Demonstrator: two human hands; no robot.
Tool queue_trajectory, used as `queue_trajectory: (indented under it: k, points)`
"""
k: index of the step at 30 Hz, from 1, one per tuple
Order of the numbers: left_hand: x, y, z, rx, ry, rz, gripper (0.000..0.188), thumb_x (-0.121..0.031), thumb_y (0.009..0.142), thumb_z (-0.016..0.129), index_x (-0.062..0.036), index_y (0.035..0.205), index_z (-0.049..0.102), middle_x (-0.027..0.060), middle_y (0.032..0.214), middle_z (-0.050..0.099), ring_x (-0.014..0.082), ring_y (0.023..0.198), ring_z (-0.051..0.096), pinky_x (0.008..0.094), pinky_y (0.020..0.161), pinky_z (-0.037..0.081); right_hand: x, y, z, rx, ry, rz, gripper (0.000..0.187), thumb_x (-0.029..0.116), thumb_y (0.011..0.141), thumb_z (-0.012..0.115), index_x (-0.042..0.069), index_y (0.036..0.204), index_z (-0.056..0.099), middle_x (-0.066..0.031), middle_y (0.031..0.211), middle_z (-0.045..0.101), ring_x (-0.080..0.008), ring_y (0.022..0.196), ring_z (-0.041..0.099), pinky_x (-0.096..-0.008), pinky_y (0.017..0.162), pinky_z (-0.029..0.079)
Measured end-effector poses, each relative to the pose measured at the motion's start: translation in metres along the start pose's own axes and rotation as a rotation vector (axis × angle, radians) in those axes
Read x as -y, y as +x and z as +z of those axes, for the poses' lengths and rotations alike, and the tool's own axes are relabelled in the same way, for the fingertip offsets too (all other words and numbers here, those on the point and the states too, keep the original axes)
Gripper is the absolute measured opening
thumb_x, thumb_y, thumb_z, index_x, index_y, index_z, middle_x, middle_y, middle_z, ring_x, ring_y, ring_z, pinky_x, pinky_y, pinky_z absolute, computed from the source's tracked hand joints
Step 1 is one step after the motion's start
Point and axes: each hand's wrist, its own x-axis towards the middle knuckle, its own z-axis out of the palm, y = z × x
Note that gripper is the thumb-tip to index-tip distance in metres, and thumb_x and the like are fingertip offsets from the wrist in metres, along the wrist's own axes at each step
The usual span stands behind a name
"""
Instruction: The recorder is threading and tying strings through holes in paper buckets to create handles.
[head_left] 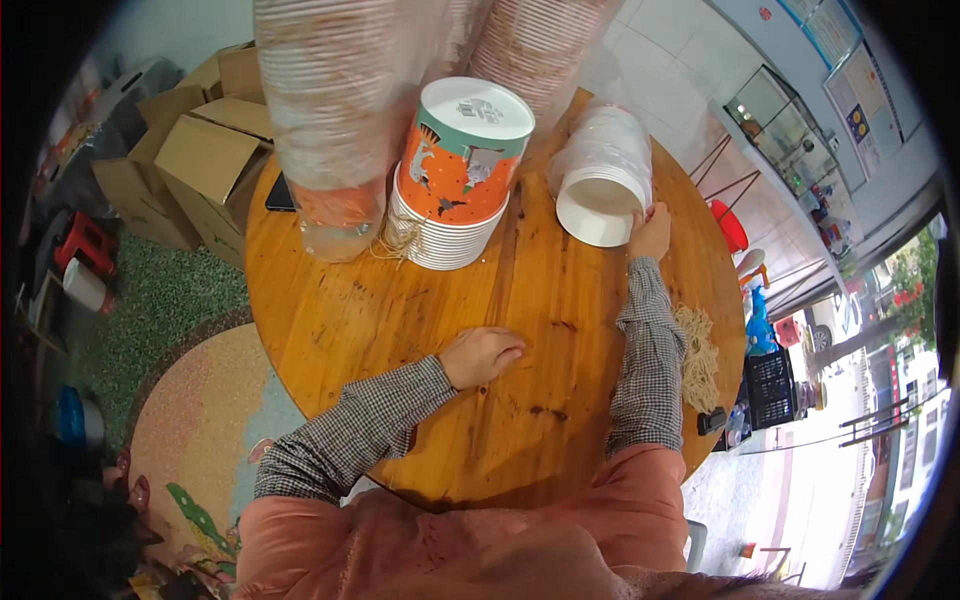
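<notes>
My left hand (482, 357) rests over the tabletop near its front, fingers curled together with nothing showing in them. Out to the right, my right hand (651, 232) grips the rim of the front one in a stack of white paper tubs (600, 207). That stack lies on its side, open end toward me, its back part inside a clear plastic bag (607, 135). Left of it, an orange and green printed paper bucket (464, 165) stands upside down on a nested stack of white-rimmed buckets (448, 241). A bundle of string (402, 238) hangs beside that stack.
Tall plastic-wrapped bucket stacks (325, 95) rise at the back of the round wooden table (540, 430). Loose string (697, 355) lies by my right forearm. A dark phone-like object (281, 194) sits at the left edge. Open cardboard boxes (205, 160) stand on the floor to the left.
</notes>
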Motion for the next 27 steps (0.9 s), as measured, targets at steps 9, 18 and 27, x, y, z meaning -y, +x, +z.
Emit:
queue_trajectory:
  k: [9, 18, 27]
  points:
    - [-0.001, 0.005, 0.0, -0.028, -0.037, 0.016, 0.018, -0.013, 0.089, 0.06, 0.0008, 0.099, 0.065, 0.0153, 0.093, 0.067, 0.0316, 0.084, 0.064, 0.037, 0.073, 0.052, -0.009, 0.006, 0.001, -0.037, 0.053, -0.054, 0.02, 0.016, 0.08, 0.068, 0.007, 0.086, 0.05, -0.0133, 0.082, 0.056, -0.0354, 0.08, 0.057, -0.0435, 0.068, 0.046]
    - [0.001, 0.005, 0.001, -0.021, -0.028, 0.024, 0.018, -0.012, 0.09, 0.059, 0.0007, 0.102, 0.065, 0.0152, 0.094, 0.067, 0.0313, 0.084, 0.065, 0.0352, 0.073, 0.053, -0.02, 0.006, -0.019, 0.091, 0.012, -0.075, 0.018, 0.018, 0.078, 0.066, 0.007, 0.081, 0.054, -0.0169, 0.075, 0.062, -0.0369, 0.073, 0.061, -0.0455, 0.066, 0.047]
    - [-0.04, 0.002, -0.015, -0.593, 0.32, 0.344, 0.046, -0.022, 0.082, 0.071, -0.0049, 0.122, 0.055, 0.0172, 0.127, 0.053, 0.0348, 0.116, 0.05, 0.0427, 0.093, 0.044, 0.003, -0.071, -0.128, 0.224, 0.24, -0.239, 0.023, 0.018, 0.081, 0.061, 0.004, 0.099, 0.055, -0.019, 0.08, 0.062, -0.0312, 0.07, 0.063, -0.0378, 0.067, 0.051]
